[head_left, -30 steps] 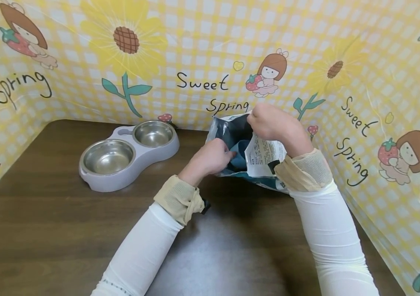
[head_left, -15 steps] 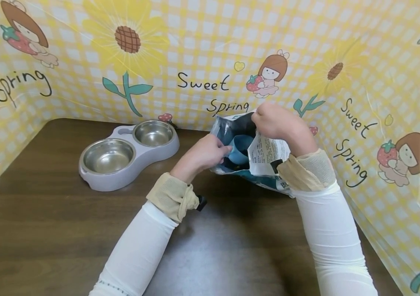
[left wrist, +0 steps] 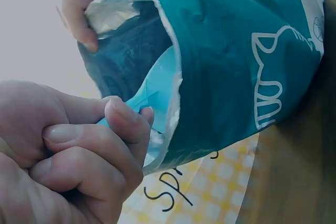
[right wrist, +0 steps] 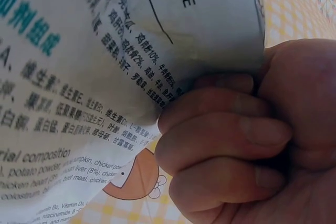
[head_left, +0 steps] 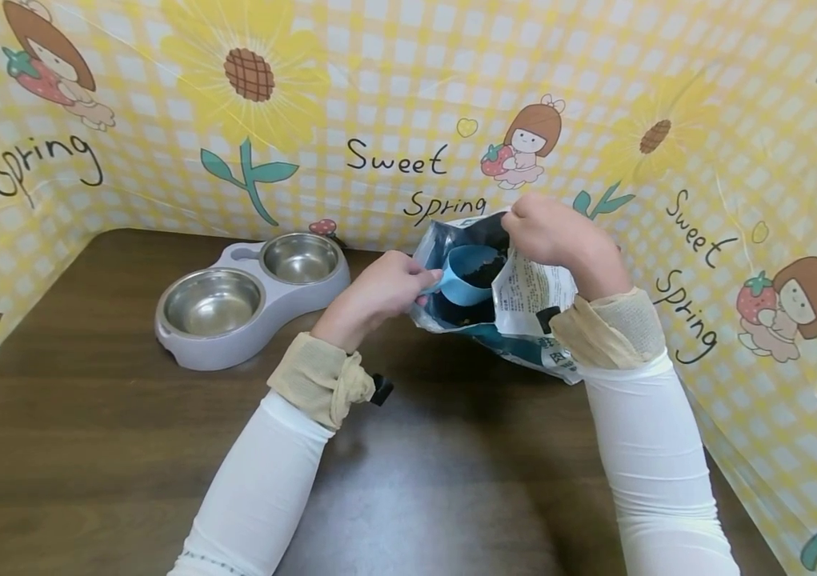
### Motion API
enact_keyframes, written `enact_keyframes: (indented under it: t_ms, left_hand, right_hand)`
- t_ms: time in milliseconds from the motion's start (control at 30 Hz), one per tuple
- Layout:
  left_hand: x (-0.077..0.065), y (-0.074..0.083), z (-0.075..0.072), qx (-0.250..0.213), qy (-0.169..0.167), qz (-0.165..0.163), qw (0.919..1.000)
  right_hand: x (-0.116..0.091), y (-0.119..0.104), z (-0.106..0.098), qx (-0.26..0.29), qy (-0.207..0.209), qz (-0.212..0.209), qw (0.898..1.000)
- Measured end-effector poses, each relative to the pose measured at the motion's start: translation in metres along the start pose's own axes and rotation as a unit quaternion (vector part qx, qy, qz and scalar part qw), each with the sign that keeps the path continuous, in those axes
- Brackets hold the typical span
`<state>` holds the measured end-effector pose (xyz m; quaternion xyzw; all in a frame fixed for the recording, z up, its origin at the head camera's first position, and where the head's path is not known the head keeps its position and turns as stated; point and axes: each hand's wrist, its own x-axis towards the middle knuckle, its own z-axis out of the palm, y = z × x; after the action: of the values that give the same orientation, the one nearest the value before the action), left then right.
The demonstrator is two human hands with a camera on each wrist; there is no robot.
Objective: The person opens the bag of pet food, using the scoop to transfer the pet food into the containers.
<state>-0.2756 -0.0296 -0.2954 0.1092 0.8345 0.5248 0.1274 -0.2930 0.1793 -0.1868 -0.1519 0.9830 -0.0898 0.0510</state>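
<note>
Surface (head_left: pixel 127 448): dark brown, wood-grained, spanning the foreground.

Double feeder (head_left: pixel 210 356): pale grey-lavender holder, at the left of the surface, apart from both hands; carries two metal bowls, the larger bowl (head_left: pixel 212 308) at left front, the smaller bowl (head_left: pixel 300 260) behind it to the right.

Left hand (head_left: pixel 386 292): white sleeve (head_left: pixel 257 480), beige wrist wrap (head_left: pixel 318 380) with a black piece; between feeder and bag. Thumb and curled fingers pinch the handle of the scoop at the left edge of the bag's mouth.

Scoop (head_left: pixel 460 293): light blue, one item; located between the two hands, immediately right of the left hand, its cup within the bag's open mouth. Cup contains dark material (head_left: pixel 489 274), individual pieces too small to make out.

Bag (head_left: pixel 530 296): teal and white, dark lining, mouth spread open; white cat-like outline on the teal side (left wrist: pixel 270 77), printed text on the white panel (right wrist: pixel 68 103).

Right hand (head_left: pixel 552 236): white sleeve (head_left: pixel 656 456), beige wrap; right of the scoop and apart from it. Fingers fold over and grip the bag's upper rim.

Cloth (head_left: pixel 401 96): yellow-and-white check with flowers and "Sweet Spring" lettering, behind and at both sides.
</note>
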Motion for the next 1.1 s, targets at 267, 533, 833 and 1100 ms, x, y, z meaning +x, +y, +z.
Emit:
enact_keyframes:
  t_ms: [267, 533, 833, 1100]
  left_hand:
    - [-0.005, -0.005, -0.009, -0.015, -0.007, -0.005, 0.9999]
    - [-0.006, -0.009, -0.017, -0.038, -0.029, -0.009, 0.9988]
    - [-0.011, -0.011, -0.028, -0.042, -0.044, 0.000, 0.9981]
    - [-0.016, -0.012, -0.034, -0.046, -0.056, 0.002, 0.9974]
  right_hand:
    - [0.000, 0.003, -0.002, 0.003, 0.007, -0.001, 1.000]
    - [0.001, 0.004, -0.002, 0.010, 0.010, 0.001, 1.000]
    - [0.000, 0.006, -0.004, 0.001, 0.006, -0.001, 1.000]
    - [-0.001, 0.007, -0.004, 0.002, 0.007, 0.002, 1.000]
